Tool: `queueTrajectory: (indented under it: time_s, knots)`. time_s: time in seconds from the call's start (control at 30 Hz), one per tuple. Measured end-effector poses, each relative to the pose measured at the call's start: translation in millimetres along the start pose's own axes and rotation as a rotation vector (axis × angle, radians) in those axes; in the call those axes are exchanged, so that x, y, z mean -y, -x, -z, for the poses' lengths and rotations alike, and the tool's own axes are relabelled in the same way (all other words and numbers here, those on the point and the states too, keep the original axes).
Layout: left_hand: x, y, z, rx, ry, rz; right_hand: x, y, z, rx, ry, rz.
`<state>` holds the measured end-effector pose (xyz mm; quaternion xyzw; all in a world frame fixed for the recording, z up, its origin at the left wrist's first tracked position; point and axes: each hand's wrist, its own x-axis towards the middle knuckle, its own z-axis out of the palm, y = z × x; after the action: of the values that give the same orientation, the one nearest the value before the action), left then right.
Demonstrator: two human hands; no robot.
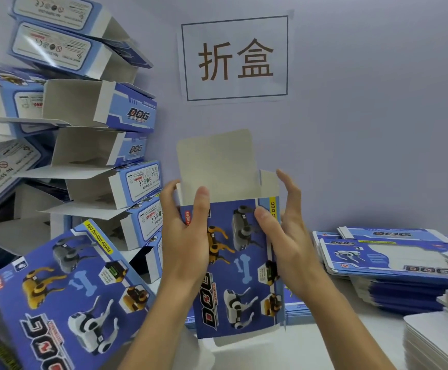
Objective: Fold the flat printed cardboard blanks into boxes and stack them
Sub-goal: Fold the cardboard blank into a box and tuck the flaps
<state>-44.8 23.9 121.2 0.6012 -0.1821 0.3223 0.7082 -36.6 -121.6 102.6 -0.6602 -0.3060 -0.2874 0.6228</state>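
While the box [233, 265] stands upright above the tabletop [324, 343], both hands hold it from the sides. The left hand [184, 236] has a narrow grip on the box's left edge, its thumb laid over the printed blue front and its fingers curled behind. The right hand [284, 231] presses its thumb on the front near the right edge, while its fingers stand nearly straight just beside the right side panel; whether they touch it cannot be told. Above both grips the plain grey top flap [217, 161] rises upright, and a smaller side flap [268, 182] stands next to the right fingers. Left of the left grip, a pile of folded boxes [105, 145] leans against the wall [378, 129], with 1 more folded box [65, 297] lying tilted below it, front up. Right of the right grip, stacks of flat blanks [383, 263] lie on the tabletop, and another low stack [297, 308] sits behind the held box. Above the grips, a paper sign [235, 58] with 2 large characters is fixed to the wall.
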Motion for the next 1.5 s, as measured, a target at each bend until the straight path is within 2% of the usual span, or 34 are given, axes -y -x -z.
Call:
queueTrajectory:
  time_s: [0.27, 0.47, 0.6, 0.77, 1.07, 1.23, 1.4, 1.5]
  knots:
    - [3, 10, -13, 0.035, -0.004, -0.021, -2, -3, 0, -0.136, 0.002, -0.002]
    - [3, 13, -15, -0.025, -0.058, -0.022, 1, -1, 3, -0.140, -0.007, -0.087]
    - [5, 9, -13, -0.016, 0.014, 0.055, 9, 0, 4, -0.111, -0.095, -0.136]
    - [6, 7, -15, -0.011, 0.016, 0.055, 17, -12, 9, -0.216, -0.057, -0.240]
    - [4, 14, -21, 0.007, -0.094, -0.036, 14, -13, 7, -0.301, -0.072, -0.256]
    - [6, 14, -20, 0.000, -0.096, -0.024, 13, -11, 4, -0.274, -0.138, -0.233]
    - [3, 13, -17, -0.001, -0.127, -0.019, 10, -12, 7, -0.271, -0.043, -0.231]
    - [2, 12, -15, 0.021, 0.010, 0.111, 7, -11, 7, -0.268, -0.112, -0.300]
